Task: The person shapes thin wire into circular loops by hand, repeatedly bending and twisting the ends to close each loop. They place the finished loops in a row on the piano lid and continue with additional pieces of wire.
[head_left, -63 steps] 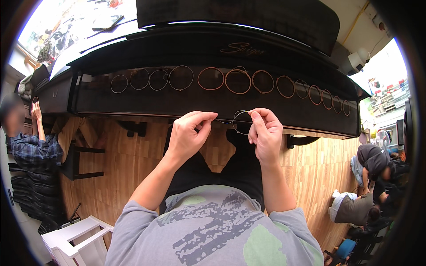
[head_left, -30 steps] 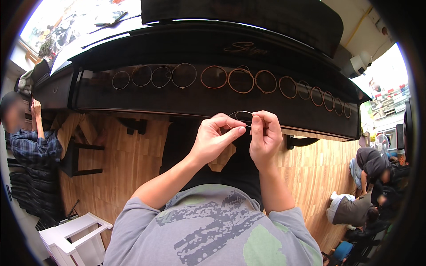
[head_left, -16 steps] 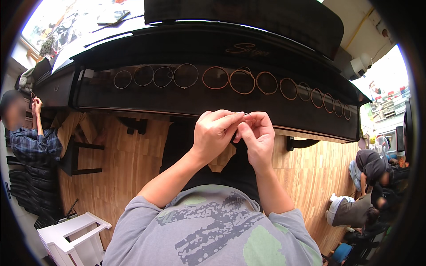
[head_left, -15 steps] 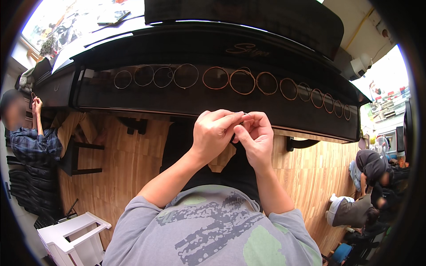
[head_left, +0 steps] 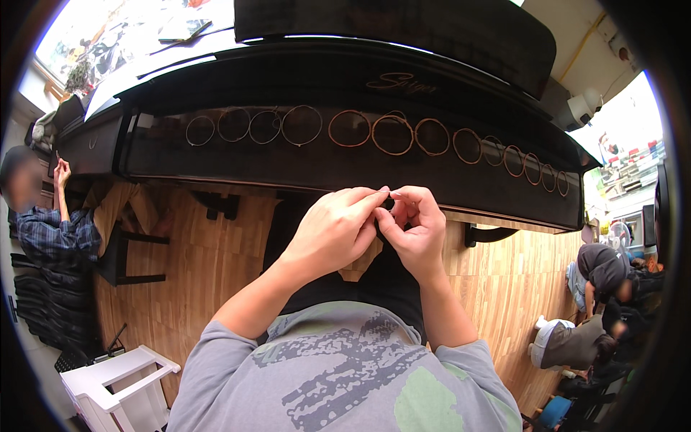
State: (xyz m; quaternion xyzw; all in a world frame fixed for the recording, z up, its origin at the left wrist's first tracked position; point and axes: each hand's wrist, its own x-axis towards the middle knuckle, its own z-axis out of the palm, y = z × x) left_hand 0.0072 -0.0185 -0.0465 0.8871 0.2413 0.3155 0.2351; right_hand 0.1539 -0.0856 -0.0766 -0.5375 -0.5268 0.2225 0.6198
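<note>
My left hand [head_left: 345,223] and my right hand [head_left: 414,227] meet at the piano's front edge with fingertips pinched close together. They hold a thin wire string [head_left: 389,194], mostly hidden by my fingers. Beyond them, several coiled strings are spread in a row along the glossy black piano [head_left: 252,165]. Silver rings [head_left: 301,106] are on the left and copper-coloured rings [head_left: 350,111] from the middle to the right, with a thinner paler one among them.
A person in a plaid shirt [head_left: 50,237] sits at left, hands raised at the piano. Crouching people [head_left: 601,266] are at right. A white stool [head_left: 115,381] stands lower left, a black stool [head_left: 115,259] beside the seated person. Wooden floor [head_left: 187,288] runs below.
My hands have come together from either side of the loose wire loop, which is now mostly hidden between them. In the last half second they shifted slightly down and left.
</note>
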